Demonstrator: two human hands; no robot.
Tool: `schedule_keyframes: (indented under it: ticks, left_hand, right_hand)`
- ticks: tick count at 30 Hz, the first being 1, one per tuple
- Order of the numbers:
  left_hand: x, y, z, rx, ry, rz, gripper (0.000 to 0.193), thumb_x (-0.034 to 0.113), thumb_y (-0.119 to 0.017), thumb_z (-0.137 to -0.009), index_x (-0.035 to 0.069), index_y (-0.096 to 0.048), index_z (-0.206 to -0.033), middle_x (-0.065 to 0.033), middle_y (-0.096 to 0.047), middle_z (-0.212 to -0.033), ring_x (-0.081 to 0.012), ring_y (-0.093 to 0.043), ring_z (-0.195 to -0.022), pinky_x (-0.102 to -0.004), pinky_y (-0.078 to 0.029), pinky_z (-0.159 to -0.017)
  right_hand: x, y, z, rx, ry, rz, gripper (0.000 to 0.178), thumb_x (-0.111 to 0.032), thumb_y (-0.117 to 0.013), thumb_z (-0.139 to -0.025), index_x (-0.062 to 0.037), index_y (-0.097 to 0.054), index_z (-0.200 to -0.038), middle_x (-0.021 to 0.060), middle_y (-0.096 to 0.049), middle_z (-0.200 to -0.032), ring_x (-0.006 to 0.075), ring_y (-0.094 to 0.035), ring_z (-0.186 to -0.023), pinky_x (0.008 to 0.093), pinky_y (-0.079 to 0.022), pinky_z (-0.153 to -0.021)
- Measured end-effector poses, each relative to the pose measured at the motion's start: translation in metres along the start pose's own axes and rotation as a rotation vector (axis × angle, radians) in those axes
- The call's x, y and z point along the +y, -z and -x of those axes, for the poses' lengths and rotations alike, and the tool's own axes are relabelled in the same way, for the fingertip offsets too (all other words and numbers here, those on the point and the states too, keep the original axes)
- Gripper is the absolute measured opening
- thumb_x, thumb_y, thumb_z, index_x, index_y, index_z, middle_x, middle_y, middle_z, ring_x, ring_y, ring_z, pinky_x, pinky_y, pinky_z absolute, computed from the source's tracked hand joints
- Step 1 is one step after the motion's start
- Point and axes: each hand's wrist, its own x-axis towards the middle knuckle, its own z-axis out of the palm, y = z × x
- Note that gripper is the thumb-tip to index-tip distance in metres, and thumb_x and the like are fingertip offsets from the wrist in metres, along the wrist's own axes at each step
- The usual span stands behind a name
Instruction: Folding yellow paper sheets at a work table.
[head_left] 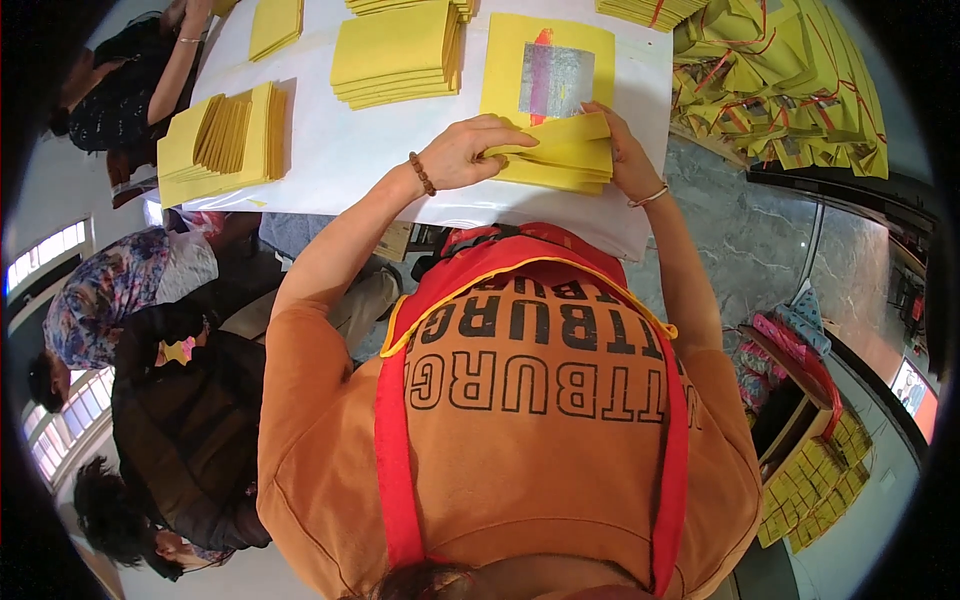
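Observation:
On the white table before me lies a stack of yellow paper sheets [497, 70], its top sheet bearing a silver-grey square [572, 82] crossed by a purple and red stripe. The near part of the paper is lifted and bent over in a yellow fold [572, 140]. My left hand [470, 152], a beaded bracelet at its wrist, has its bent fingers on the fold's left end. At the right end, my right hand [632, 160] grips the paper's edge with its thumb hidden behind it.
Folded yellow paper piles stand at the table's middle [392, 55], left corner [225, 140] and far left [275, 28]. Yellow bundles tied with red string [780, 80] are heaped at right. Other people sit along the left, one in a dark jacket [185, 400].

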Motion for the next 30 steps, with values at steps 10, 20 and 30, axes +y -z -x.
schedule_keyframes:
  ticks: [10,20,30]
  left_hand:
    - [0.002,0.002,0.000,-0.017,0.029,0.014,0.042,0.005,-0.052,-0.072,0.011,-0.056,-0.114,-0.0134,-0.058,-0.100,-0.0286,-0.054,-0.093,-0.0366,-0.045,-0.082]
    - [0.002,0.002,0.001,-0.016,-0.005,-0.015,0.039,0.009,-0.053,-0.078,0.011,-0.053,-0.116,-0.0132,-0.057,-0.097,-0.0293,-0.053,-0.091,-0.0378,-0.044,-0.081]
    - [0.007,0.006,-0.009,0.116,0.175,0.071,0.049,0.010,-0.049,-0.085,0.018,-0.037,-0.132,-0.0148,-0.059,-0.086,-0.0279,-0.056,-0.072,-0.0362,-0.045,-0.066]
  right_hand:
    - [0.001,0.002,0.000,-0.019,0.048,0.063,0.066,0.000,-0.065,-0.072,-0.0096,-0.038,-0.131,0.0096,-0.036,-0.135,0.0240,-0.032,-0.126,0.0324,-0.026,-0.104]
    - [0.005,-0.002,0.002,0.106,-0.070,-0.118,0.036,-0.013,-0.058,-0.084,-0.0034,-0.051,-0.118,0.0121,-0.043,-0.128,0.0237,-0.034,-0.124,0.0318,-0.028,-0.102]
    - [0.009,0.000,0.000,0.029,0.046,-0.003,0.035,-0.012,-0.063,-0.080,-0.0038,-0.055,-0.113,0.0111,-0.045,-0.126,0.0229,-0.037,-0.122,0.0308,-0.030,-0.100]
